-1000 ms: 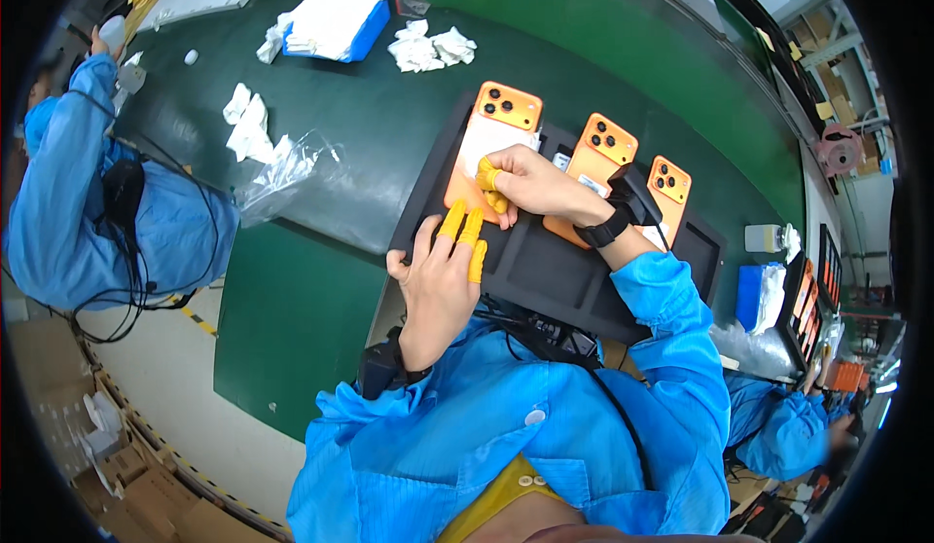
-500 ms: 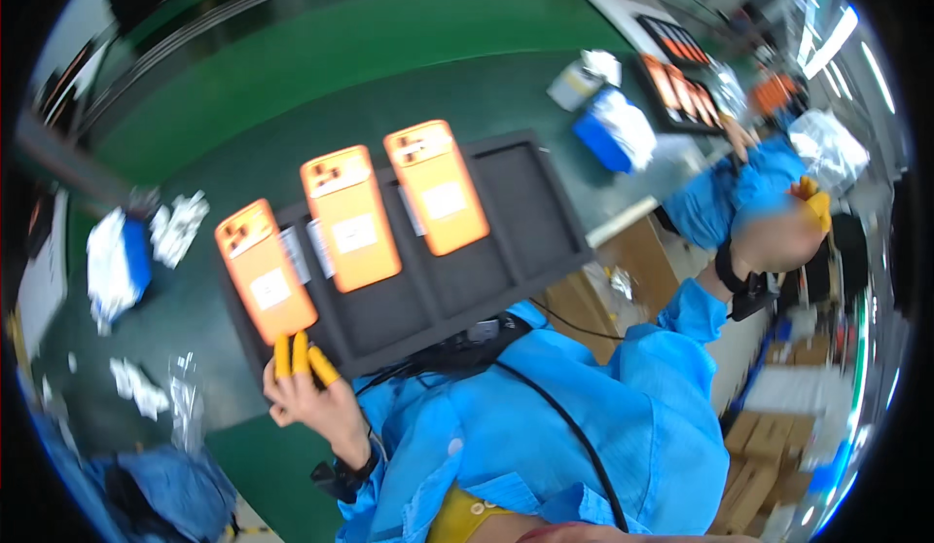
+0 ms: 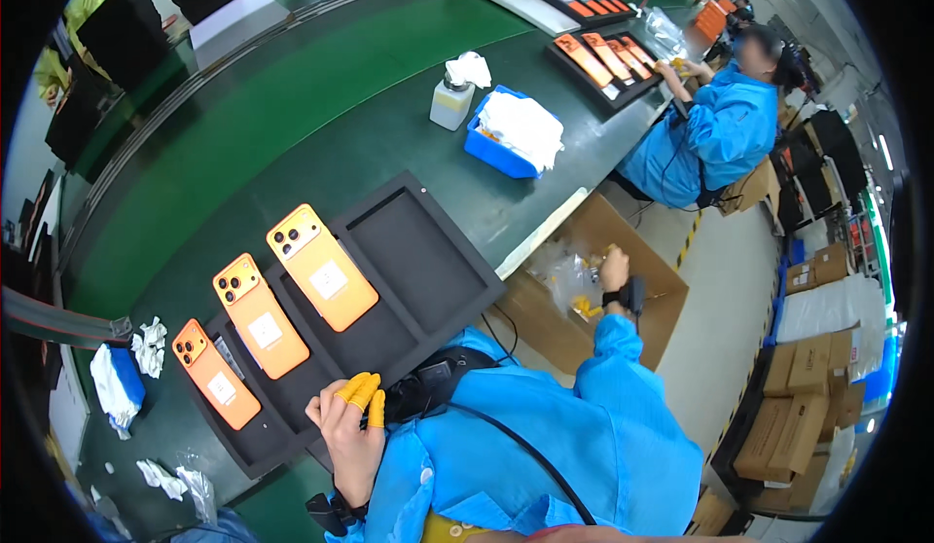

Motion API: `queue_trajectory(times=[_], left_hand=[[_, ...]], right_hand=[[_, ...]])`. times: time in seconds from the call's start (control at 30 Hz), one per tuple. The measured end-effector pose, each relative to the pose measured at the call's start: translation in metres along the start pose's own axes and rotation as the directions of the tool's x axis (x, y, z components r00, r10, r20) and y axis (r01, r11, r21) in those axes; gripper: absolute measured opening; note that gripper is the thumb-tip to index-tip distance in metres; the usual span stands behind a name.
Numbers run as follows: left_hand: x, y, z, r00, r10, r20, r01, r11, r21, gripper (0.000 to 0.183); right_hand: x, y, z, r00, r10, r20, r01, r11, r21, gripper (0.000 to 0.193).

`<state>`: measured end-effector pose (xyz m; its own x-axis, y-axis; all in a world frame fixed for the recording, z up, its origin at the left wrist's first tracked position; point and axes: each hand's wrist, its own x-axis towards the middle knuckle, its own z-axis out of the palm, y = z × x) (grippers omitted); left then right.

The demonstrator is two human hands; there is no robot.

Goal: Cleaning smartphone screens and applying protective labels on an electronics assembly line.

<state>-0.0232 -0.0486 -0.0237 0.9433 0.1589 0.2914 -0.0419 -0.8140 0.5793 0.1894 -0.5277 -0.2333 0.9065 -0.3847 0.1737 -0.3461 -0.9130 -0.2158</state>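
Three orange phones lie in a slanted row on a black compartment tray (image 3: 428, 261), each back up with a white square label: a left phone (image 3: 219, 384), a middle phone (image 3: 263, 329) and a right phone (image 3: 326, 275). At the tray's near edge is my left hand (image 3: 352, 436), yellow cots on several fingers. Its fingers are loosely bent, with nothing visible in them. My right hand (image 3: 613, 272) reaches down into an open cardboard box (image 3: 647, 300), beside crumpled clear plastic (image 3: 566, 275). Whether it grips any of that plastic is unclear.
Beyond the tray stand a blue bin (image 3: 501, 154) with white cloths and a pump bottle (image 3: 450, 105). Another blue container (image 3: 119, 387) and plastic scraps are at left. A co-worker (image 3: 720, 125) sits at right by another phone tray (image 3: 608, 71). Cartons (image 3: 793, 416) are stacked farther right.
My view has shifted. My right hand has come down from the far right into the box. My left hand has left the left phone's lower end and moved right along the tray edge.
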Motion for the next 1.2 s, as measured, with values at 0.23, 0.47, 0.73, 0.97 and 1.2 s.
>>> queue_trajectory(times=[0.23,0.47,0.73,0.97,1.2], left_hand=[[0.014,0.012,0.006,0.999,-0.045,0.017,0.044,0.998,0.036,0.021],[0.021,0.007,0.011,0.995,-0.030,0.098,0.021,0.996,0.085,0.028],[0.019,-0.001,0.021,0.990,-0.015,0.143,-0.006,0.989,0.148,0.035],[0.017,-0.010,0.029,0.992,0.082,0.099,-0.100,0.975,0.201,0.044],[0.023,-0.014,0.036,0.986,0.142,0.083,-0.158,0.957,0.243,0.043]], right_hand=[[0.039,-0.008,0.041,0.997,-0.053,0.050,0.052,0.998,0.035,0.016],[-0.031,-0.021,0.053,0.916,0.116,0.384,-0.244,0.921,0.303,0.040],[-0.102,-0.006,0.041,0.848,-0.068,0.526,0.084,0.996,-0.007,0.027],[-0.118,-0.062,0.030,0.830,-0.186,0.526,0.158,0.983,0.098,0.018],[-0.122,-0.089,0.034,0.814,-0.241,0.528,-0.020,0.898,0.440,0.035]])
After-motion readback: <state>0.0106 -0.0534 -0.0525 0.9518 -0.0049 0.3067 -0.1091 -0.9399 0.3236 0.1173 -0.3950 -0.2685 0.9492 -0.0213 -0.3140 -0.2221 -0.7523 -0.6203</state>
